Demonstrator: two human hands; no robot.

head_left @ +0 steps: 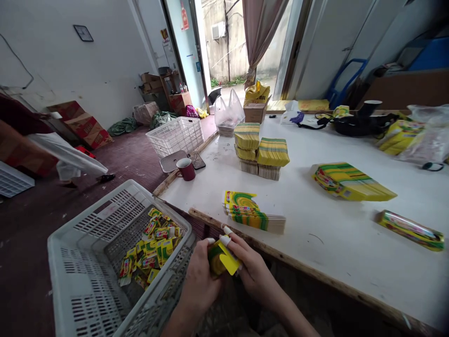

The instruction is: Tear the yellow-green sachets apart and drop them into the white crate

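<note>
Between my two hands is a small yellow and green cardboard box (218, 260), with a yellow flap sticking out on its right side. My left hand (201, 276) is closed around the box from the left. My right hand (250, 267) grips its top and right side, and white covers sit on several fingertips. Just beyond them, on the table edge, lies a fanned stack of flat printed cartons (247, 210). To my left stands a white plastic crate (119, 206) with many small yellow boxes (154, 250) inside.
On the white table (322, 262) are bundled carton stacks (271, 152), another carton pile (351, 180), a shiny yellow packet (410, 229) and a maroon mug (185, 169). A second crate (177, 135) stands on the floor. A person (31, 135) is at the far left.
</note>
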